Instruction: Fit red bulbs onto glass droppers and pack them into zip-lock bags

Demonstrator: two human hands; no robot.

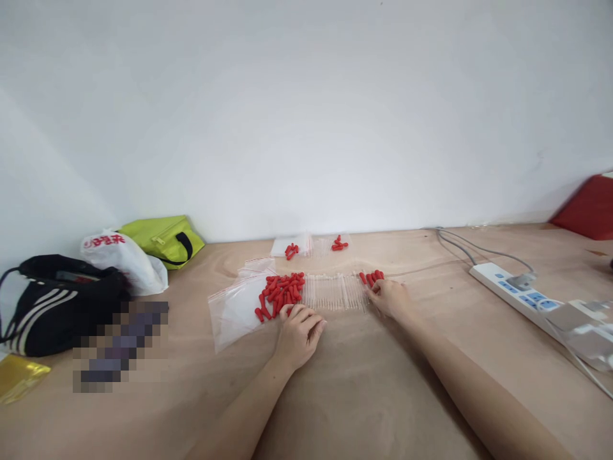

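Note:
My left hand [299, 335] rests with curled fingers at the near edge of a pile of red rubber dropper bulbs [283, 291]. Its fingertips touch the pile, and anything between them is hidden. A row of thin clear dropper tubes [330, 292] lies side by side to the right of the pile. At the row's right end my right hand [390, 298] pinches a clear tube. Several droppers with red bulbs [371, 278] fitted lie together beside its fingertips.
Clear zip bags [232, 313] lie under and left of the pile. Farther back are more bags [282, 247] with small groups of red bulbs [340, 243]. A power strip [507, 287] with cables stands right; a black bag [62, 300], white bag [122, 259] and green pouch [163, 239] stand left.

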